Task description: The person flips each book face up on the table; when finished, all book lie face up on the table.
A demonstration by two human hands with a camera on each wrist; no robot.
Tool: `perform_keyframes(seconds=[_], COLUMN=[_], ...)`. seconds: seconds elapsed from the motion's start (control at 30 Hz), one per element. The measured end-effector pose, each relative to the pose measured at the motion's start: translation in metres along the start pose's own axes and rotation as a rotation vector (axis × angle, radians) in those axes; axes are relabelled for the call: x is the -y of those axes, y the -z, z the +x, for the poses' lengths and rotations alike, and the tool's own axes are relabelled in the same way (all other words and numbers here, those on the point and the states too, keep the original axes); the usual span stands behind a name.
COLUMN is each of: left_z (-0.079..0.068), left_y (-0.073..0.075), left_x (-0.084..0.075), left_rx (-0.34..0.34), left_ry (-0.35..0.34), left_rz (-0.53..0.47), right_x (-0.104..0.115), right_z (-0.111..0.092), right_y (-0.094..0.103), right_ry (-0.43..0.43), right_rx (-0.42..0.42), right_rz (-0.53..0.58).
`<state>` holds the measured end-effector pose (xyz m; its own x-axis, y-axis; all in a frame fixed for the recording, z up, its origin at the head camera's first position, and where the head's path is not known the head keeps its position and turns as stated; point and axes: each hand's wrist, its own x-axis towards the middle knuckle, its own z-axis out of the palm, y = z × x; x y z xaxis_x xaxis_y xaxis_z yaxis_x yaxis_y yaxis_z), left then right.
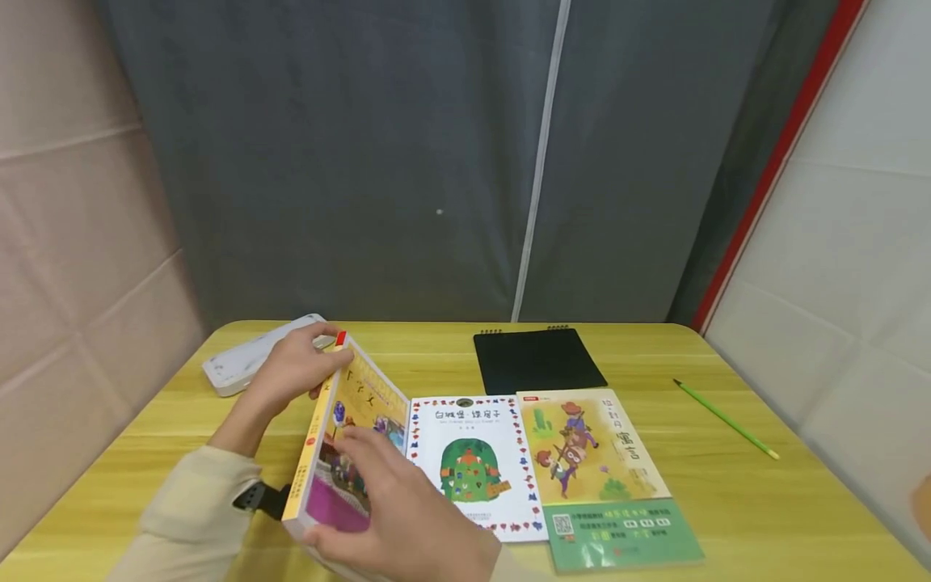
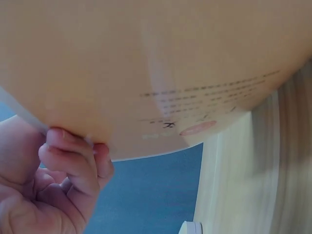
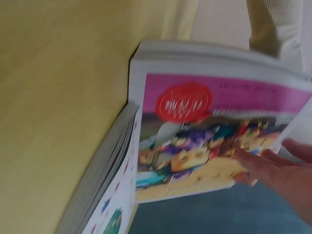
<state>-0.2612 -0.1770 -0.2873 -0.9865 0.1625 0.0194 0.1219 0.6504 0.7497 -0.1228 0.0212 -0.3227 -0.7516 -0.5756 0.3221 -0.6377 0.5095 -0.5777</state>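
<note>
- A yellow-spined book (image 1: 342, 453) is being held tilted on its edge at the near left of the wooden table (image 1: 764, 501), its cover leaning toward the white-covered book (image 1: 473, 465) that is lying flat just beside it.
- The top edge of the tilted book is being gripped by the left hand (image 1: 294, 372); in the left wrist view the fingers (image 2: 73, 156) are being curled round the edge of the cover, so a firm hold is judged.
- The front cover is being steadied by the right hand (image 1: 407, 517); its fingers (image 3: 265, 163) are lying nearly straight and flat against the illustrated cover, pressing rather than gripping.
- A third book with a green band (image 1: 604, 477) is lying flat to the right of the white-covered one, touching it along one side.
- Further off, a black notebook (image 1: 538, 360), a green pencil (image 1: 727, 420) and a white case (image 1: 250, 360) are resting on the table, apart from the hands.
- Step in hand, as judged: the book is being raised or turned over, mid-motion, between the two hands.
- Next move, as judged: the book's weight is being borne at one edge, so a controlled tilt with the flat hand guiding the cover is being called for, lest pages fan open or the book slip onto its neighbour.
</note>
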Motion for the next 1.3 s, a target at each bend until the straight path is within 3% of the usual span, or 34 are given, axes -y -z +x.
perform_keyframes(seconds=[0.2,0.3,0.47,0.57,0.73,0.87,1.07,1.3], left_z=[-0.002,-0.001,-0.003,-0.004,-0.007,-0.011,-0.014,-0.016], left_y=[0.003,0.003,0.004,0.004,0.004,0.005,0.006,0.005], left_x=[0.006,0.009,0.013,0.017,0.026,0.035,0.053,0.087], left_rx=[-0.001,0.010,0.013,0.013,0.013,0.022,0.045,0.073], left_ry=[0.013,0.009,0.011,0.015,0.038,0.062,0.098,0.123], left_rz=[-0.019,-0.046,-0.067,-0.062,-0.078,-0.090,-0.088,-0.078], right_x=[-0.024,-0.035,-0.048,-0.051,-0.049,-0.048,-0.049,-0.048], right_z=[-0.005,-0.009,-0.013,-0.014,-0.015,-0.016,-0.017,-0.016], right_y=[0.005,0.001,-0.008,-0.012,-0.016,-0.017,-0.017,-0.020], right_ry=[-0.193,-0.247,-0.247,-0.206,-0.135,-0.103,-0.103,-0.125], right_rx=[0.282,0.364,0.450,0.498,0.495,0.478,0.475,0.473], right_rz=[-0.216,-0.267,-0.319,-0.401,-0.542,-0.588,-0.571,-0.548])
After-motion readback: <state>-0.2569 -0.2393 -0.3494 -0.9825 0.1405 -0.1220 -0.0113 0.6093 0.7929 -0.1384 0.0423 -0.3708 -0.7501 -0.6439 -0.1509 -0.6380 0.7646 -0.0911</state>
